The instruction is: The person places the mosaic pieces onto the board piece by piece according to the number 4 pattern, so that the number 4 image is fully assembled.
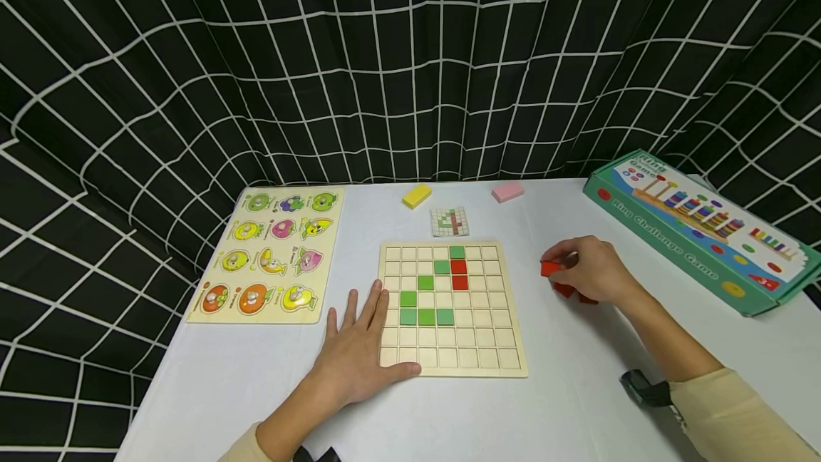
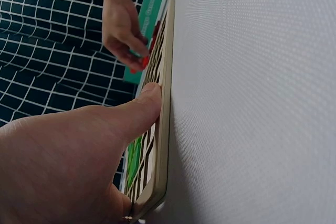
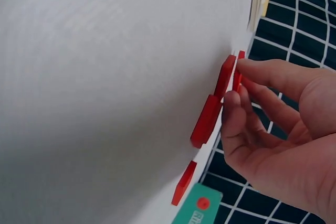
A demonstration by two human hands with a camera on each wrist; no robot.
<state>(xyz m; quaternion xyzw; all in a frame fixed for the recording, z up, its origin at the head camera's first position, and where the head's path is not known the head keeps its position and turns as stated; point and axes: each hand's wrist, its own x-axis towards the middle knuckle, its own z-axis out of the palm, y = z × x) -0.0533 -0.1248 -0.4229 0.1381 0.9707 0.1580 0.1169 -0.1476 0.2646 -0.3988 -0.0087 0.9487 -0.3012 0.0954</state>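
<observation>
A wooden grid board point(image 1: 481, 337) lies in the middle of the table. On it, green tiles point(image 1: 426, 316) form a diagonal and a short row, and two red tiles point(image 1: 459, 281) stack in a column. My left hand point(image 1: 353, 358) rests with spread, straight fingers on the board's lower left side; its thumb lies on the front edge. To the right of the board, my right hand point(image 1: 593, 269) pinches a red square tile point(image 3: 239, 72) between thumb and fingers. Beneath and beside that hand lie several loose red tiles point(image 3: 207, 121) on the cloth.
A pattern card point(image 1: 450, 222) sits just behind the board, with a yellow block point(image 1: 417, 195) and a pink block point(image 1: 508, 192) farther back. At left lies a fruit puzzle board point(image 1: 269, 291). A green game box point(image 1: 699, 234) occupies the right side of the white-covered table.
</observation>
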